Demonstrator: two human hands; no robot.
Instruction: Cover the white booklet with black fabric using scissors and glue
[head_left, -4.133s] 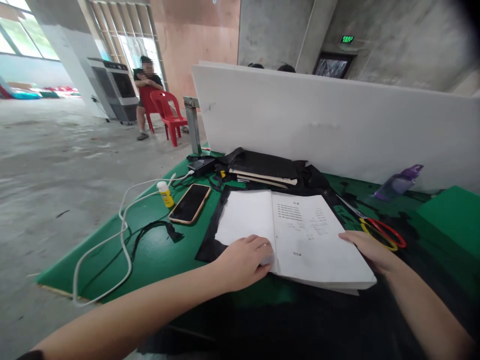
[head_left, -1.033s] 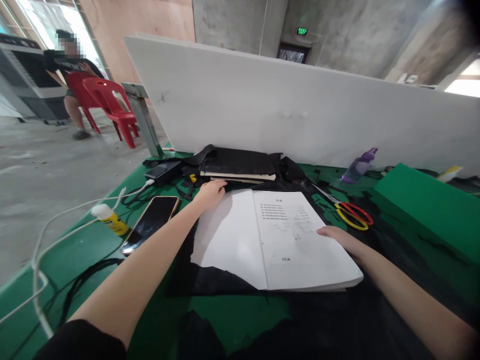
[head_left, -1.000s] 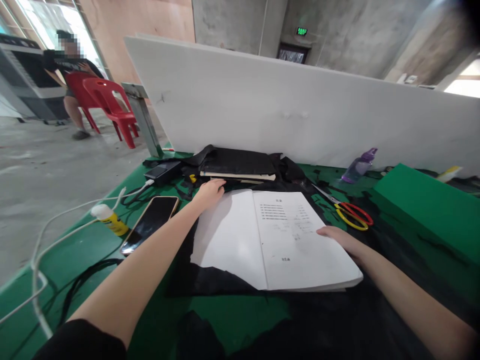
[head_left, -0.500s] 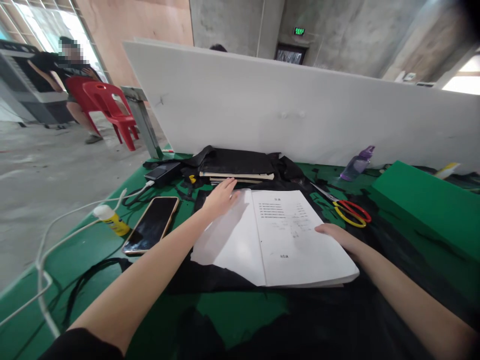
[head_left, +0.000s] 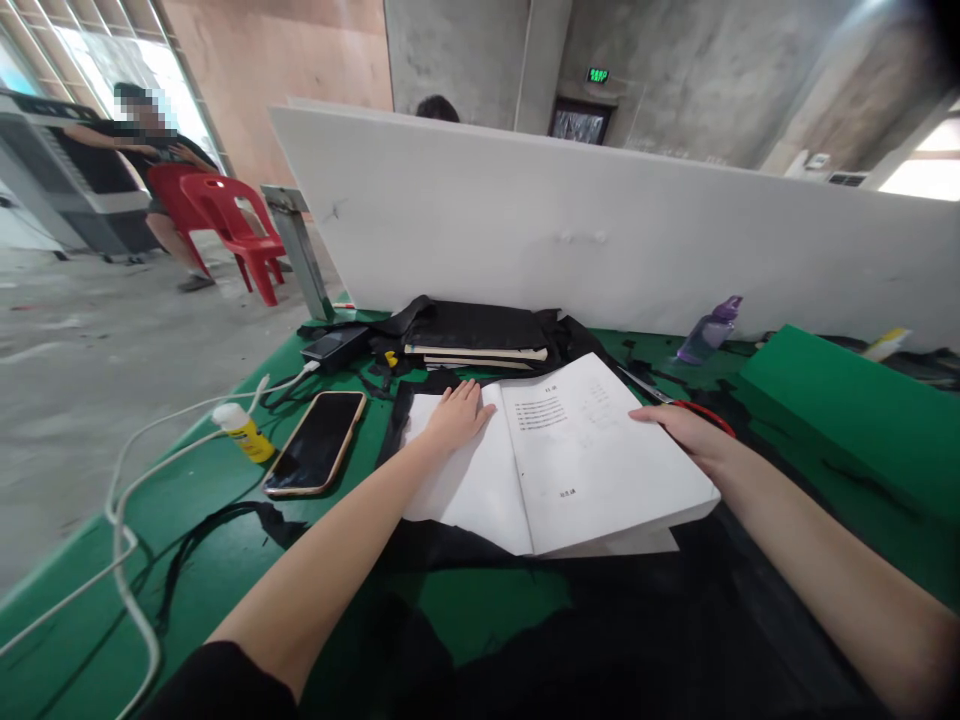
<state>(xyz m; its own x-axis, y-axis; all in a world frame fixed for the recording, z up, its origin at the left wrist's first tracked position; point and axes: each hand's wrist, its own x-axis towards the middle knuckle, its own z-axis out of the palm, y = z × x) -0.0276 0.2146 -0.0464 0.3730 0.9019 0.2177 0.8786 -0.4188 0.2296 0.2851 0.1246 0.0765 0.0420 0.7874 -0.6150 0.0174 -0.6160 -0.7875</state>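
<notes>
Open book (head_left: 577, 455) under both flat, open grips: left hand (head_left: 459, 417) on blank page, right hand (head_left: 686, 432) at outer edge.

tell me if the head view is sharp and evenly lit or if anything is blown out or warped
Head view: the open white booklet and both hands are sharp; the windows at far left and the opening at upper right are blown out; the long white partition board bows from wide-angle distortion; the top right corner is vignetted dark.

Matt white paper book (head_left: 592, 450), glossy glass phone (head_left: 318, 442), matt green felt-like table (head_left: 225, 480), black cloth (head_left: 480, 325)
</notes>
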